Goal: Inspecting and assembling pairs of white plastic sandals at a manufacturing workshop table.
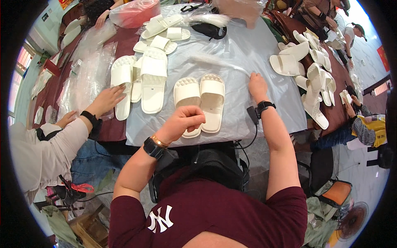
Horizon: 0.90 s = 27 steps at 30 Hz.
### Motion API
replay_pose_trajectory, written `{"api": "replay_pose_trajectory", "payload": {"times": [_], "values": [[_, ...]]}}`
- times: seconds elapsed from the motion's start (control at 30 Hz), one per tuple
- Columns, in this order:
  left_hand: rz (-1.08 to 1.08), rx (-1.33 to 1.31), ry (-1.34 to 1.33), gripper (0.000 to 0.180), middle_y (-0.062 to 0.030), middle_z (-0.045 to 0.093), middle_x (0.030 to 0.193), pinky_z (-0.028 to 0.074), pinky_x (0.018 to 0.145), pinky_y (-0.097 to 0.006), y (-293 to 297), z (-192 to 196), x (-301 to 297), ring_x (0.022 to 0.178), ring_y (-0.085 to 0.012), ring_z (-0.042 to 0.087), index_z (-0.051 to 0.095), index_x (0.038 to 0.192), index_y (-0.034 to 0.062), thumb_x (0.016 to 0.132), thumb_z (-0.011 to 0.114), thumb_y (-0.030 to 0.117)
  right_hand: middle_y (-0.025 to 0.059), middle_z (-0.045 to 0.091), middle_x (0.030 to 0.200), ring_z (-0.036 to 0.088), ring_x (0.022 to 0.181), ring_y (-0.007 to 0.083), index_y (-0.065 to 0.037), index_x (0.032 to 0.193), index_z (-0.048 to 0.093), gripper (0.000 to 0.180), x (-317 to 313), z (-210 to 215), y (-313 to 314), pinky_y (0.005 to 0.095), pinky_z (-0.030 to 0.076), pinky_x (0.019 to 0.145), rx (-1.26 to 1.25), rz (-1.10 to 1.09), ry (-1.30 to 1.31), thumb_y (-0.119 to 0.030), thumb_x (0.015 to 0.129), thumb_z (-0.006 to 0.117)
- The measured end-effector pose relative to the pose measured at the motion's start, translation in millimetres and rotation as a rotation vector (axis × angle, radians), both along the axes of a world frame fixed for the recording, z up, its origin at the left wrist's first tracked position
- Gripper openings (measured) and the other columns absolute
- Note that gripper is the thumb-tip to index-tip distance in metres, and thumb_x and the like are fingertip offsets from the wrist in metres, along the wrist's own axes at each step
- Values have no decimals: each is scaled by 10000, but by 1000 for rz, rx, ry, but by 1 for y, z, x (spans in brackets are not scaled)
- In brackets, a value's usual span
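Note:
A pair of white slide slippers lies side by side on the plastic-covered table before me, toes away. My left hand is closed above their heel ends, thumb against curled fingers; what it holds, if anything, is too small to make out. A faint thin line hangs below it. Farther right, my right hand rests by the tabletop, its fingers closed at the near end of a bundle of thin white translucent strands. More white slippers lie to the left of the pair, with several others stacked behind them.
At the left, a co-worker's hand touches a slipper beside clear plastic bags. A black pouch and a red plastic-wrapped bundle sit at the back. Slippers are heaped on the right-hand table, where other people work.

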<state>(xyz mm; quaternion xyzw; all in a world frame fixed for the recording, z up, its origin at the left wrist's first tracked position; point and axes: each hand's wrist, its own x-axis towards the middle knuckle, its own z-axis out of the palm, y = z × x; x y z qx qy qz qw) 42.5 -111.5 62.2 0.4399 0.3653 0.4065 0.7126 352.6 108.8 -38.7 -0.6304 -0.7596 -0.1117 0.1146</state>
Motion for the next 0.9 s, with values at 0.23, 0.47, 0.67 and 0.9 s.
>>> {"api": "replay_pose_trajectory", "payload": {"times": [0.23, 0.47, 0.67, 0.9], "values": [[201, -59, -180, 104, 24, 544, 664, 348, 487, -189, -15, -3, -35, 544, -47, 449, 614, 853, 57, 903, 602, 149, 144, 595, 988, 612, 892, 351, -72, 963, 613, 170, 12, 7, 10, 464, 503, 738, 99, -117, -122, -168, 858, 520], [355, -164, -91, 127, -19, 605, 741, 456, 554, -216, -3, -15, -24, 609, -85, 546, 611, 900, 43, 911, 604, 169, 101, 639, 785, 613, 703, 210, -41, 1023, 627, 220, -59, 53, -65, 336, 480, 642, -167, 327, 748, -116, 816, 618], [346, -149, -118, 119, -37, 630, 780, 492, 604, -229, 3, -27, -4, 658, -100, 586, 616, 933, 37, 916, 596, 153, 59, 621, 671, 573, 613, 100, -21, 1039, 635, 209, -128, 91, -171, 262, 454, 551, -741, 452, 1096, -160, 886, 603], [392, -108, -131, 144, -39, 635, 792, 492, 596, -232, 2, -27, -9, 645, -104, 584, 626, 952, 30, 930, 573, 162, 65, 634, 724, 558, 559, 108, 1, 922, 626, 154, -134, 83, -189, 259, 444, 513, -878, 392, 1044, -146, 903, 583]]}}
